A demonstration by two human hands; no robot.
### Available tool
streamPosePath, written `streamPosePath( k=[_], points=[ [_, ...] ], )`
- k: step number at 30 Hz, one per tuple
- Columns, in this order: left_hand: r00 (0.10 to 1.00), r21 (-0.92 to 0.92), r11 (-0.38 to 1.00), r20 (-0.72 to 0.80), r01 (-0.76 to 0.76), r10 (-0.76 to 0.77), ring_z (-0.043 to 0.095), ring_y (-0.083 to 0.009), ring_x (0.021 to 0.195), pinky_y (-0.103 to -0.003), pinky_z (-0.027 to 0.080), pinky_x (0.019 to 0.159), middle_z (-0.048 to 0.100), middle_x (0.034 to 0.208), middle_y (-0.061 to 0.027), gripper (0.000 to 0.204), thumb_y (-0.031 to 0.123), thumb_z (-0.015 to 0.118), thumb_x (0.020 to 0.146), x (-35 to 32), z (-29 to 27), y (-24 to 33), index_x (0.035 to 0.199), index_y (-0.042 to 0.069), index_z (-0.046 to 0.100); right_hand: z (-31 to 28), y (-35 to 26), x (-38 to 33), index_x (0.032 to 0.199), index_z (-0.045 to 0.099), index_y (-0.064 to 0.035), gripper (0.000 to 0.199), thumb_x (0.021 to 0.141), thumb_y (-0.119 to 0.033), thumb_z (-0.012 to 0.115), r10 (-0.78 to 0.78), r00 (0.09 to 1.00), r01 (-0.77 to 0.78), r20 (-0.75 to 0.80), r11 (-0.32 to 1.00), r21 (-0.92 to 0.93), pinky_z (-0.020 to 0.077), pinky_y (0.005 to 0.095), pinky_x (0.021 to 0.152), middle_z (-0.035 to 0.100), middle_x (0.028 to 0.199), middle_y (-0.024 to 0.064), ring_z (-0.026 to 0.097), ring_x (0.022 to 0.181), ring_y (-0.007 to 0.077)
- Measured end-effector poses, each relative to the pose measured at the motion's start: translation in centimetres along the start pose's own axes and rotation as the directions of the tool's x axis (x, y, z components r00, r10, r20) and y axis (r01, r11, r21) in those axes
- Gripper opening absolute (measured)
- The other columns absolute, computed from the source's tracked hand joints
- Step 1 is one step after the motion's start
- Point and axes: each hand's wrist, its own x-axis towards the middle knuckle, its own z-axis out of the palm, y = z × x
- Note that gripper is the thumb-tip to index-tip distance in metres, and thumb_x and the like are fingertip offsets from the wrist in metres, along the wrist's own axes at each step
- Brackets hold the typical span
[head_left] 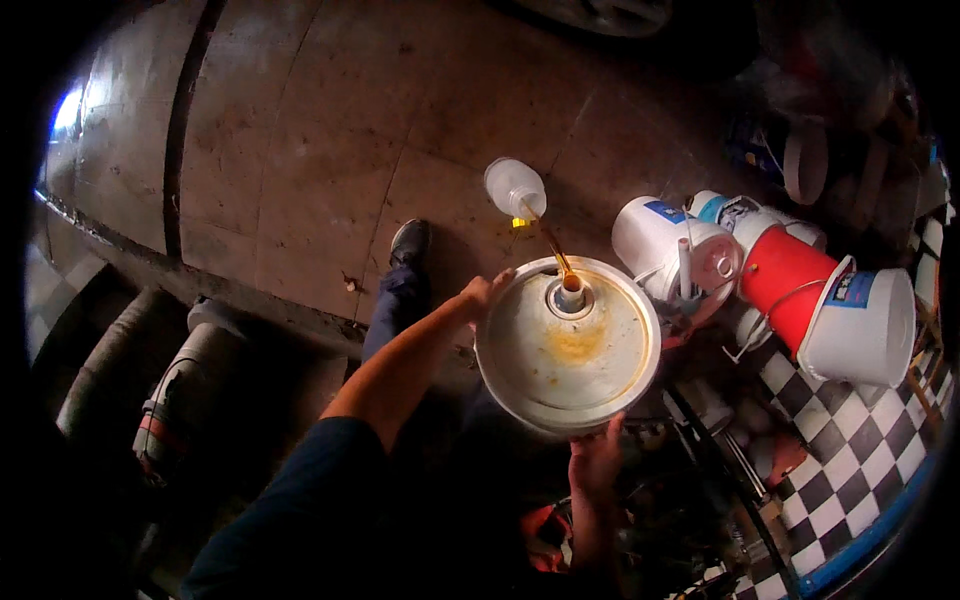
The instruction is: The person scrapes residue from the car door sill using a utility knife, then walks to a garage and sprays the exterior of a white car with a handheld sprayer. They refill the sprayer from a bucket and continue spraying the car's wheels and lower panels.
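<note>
My two hands hold a round white pail [520, 350] tipped forward, its lid facing up toward me. My left hand [483, 297] is closed on the left side of its rim. My right hand [597, 455] grips the near lower side; some of its fingers are hidden. Amber oil [553, 245] streams out of the spout [570, 295] in the lid. It falls toward the mouth of a translucent white jug [513, 185] on the floor. Something small and yellow [521, 222] shows beside the jug's mouth. Brownish oil stains mark the lid around the spout.
White pails [650, 235] stand to the right, near a red bucket [787, 280] and another white pail [860, 325]. Below them lies a black-and-white checkered surface [850, 450]. My shoe [410, 243] rests on the brown tiled floor [340, 130]. A grey cylinder [195, 375] lies at left.
</note>
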Motion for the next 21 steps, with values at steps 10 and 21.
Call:
streamPosePath(
  k=[10, 21],
  points=[
    [0.83, 0.346, 0.911, -0.423, -0.224, 0.365, 0.061, -0.0327, 0.094, -0.039, 0.045, 0.082, 0.063, 0.093, -0.0191, 0.074, 0.068, 0.039, 0.084, -2.3, 7.0, -0.5, 0.108, 0.0, 0.057, -15.0, 9.4, 10.0, 0.122, 0.044, -0.0213, 0.032, 0.091, -0.023, 0.05, -0.1, 0.995, 0.101, -0.02, 0.941, 0.324, 0.0432, 0.0227, 0.062, 0.052, 0.11, -0.0025, 0.05, 0.089, 0.0102],
    [0.796, 0.576, 0.778, -0.334, -0.252, 0.505, 0.06, -0.0268, 0.094, -0.036, 0.045, 0.084, 0.063, 0.101, -0.0167, 0.063, 0.052, 0.061, 0.08, 3.3, 20.7, 0.0, 0.113, -0.002, 0.056, -28.5, 13.4, 17.8, 0.104, 0.053, -0.0225, 0.031, 0.093, -0.049, 0.043, 0.11, 0.993, -0.042, -0.03, 0.602, 0.798, 0.026, 0.0166, 0.04, 0.05, 0.076, -0.0094, 0.036, 0.05, 0.0027]
  ],
)
